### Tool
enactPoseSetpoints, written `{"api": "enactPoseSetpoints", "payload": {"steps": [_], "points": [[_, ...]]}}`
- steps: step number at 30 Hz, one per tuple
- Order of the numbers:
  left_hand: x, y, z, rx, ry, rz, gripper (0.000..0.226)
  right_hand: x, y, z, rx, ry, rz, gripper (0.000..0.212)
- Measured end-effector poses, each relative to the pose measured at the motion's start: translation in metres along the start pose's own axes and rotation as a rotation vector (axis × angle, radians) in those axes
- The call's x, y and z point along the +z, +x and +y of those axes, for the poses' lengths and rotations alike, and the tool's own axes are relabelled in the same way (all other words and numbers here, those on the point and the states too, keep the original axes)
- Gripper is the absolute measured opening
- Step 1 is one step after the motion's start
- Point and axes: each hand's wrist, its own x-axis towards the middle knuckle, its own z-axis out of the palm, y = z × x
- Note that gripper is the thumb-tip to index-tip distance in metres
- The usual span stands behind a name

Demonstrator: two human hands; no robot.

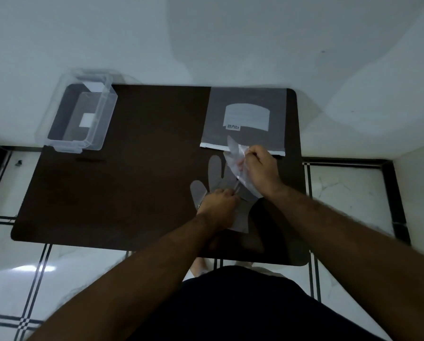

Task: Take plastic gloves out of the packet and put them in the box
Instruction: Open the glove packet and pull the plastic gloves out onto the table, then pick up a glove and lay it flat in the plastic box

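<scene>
A: Nearest you, what is your left hand (218,205) doing?

B: It presses and pinches the flat glove (214,172) lying on the dark table (122,183).

A: And your right hand (261,168)?

B: Just beyond, it grasps a crumpled second glove (234,153) at the packet's mouth.

A: Farther off?

B: The packet (246,114) lies at the far right edge, and the clear box (80,119) sits at the far left corner, well apart.

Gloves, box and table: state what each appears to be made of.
Gloves: thin clear plastic film; the dark table shows through.
Box: rigid clear plastic, glossy, with see-through walls.
Table: dark brown, matte; probably laminate or wood, uncertain.
</scene>
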Motion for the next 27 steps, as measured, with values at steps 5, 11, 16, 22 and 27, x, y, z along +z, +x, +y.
{"api": "enactPoseSetpoints", "payload": {"steps": [5, 11, 16, 22, 27], "points": [[-0.041, -0.007, -0.005, -0.294, -0.409, 0.221, 0.015, -0.010, -0.001, -0.023, -0.089, 0.005, -0.099, 0.022], [-0.142, 0.005, -0.046, -0.141, -1.100, 0.540, 0.083, -0.034, 0.009, -0.096, -0.238, -0.165, -0.362, 0.018], [-0.236, 0.015, -0.073, 0.142, -1.166, 0.119, 0.115, -0.061, 0.008, -0.178, -0.346, -0.268, -0.496, 0.011], [-0.283, 0.007, -0.070, 0.235, -1.139, 0.166, 0.034, -0.085, -0.010, -0.240, -0.455, -0.279, -0.427, 0.015], [-0.287, -0.002, -0.073, 0.188, -1.427, 0.324, 0.019, -0.093, -0.018, -0.246, -0.430, -0.261, -0.341, 0.045]]}}
